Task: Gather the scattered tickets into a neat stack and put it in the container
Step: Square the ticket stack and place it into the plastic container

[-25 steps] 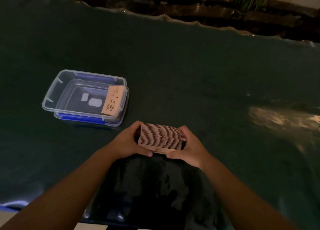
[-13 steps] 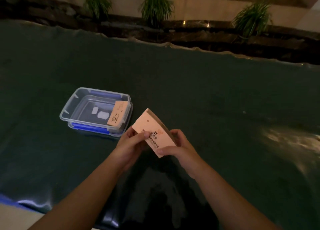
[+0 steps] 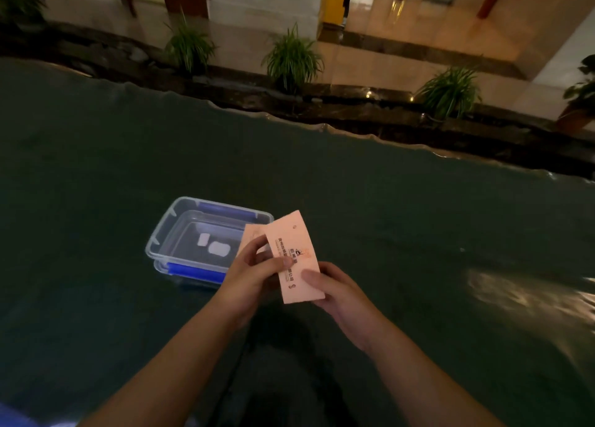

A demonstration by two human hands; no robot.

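Both hands hold a stack of pink tickets [image 3: 294,249] above the dark green table, its printed face turned up toward me. My left hand [image 3: 254,273] pinches the stack's left edge with thumb on top. My right hand [image 3: 335,293] supports its lower right corner from below. A clear plastic container [image 3: 180,230] with blue clips sits on the table just left of the stack. Another pink ticket [image 3: 250,237] leans against the container's right wall, partly hidden behind the stack and my left fingers.
The green cloth [image 3: 418,217] covers the whole table, and its wavy far edge runs across the upper part of the view. Beyond it are a dark stone ledge and several potted plants [image 3: 293,59]. A bright glare patch [image 3: 521,294] lies on the cloth at right.
The stack was held edge-on a second ago; it has been turned face up and lifted toward the container. The camera has tilted up, showing more of the floor beyond.
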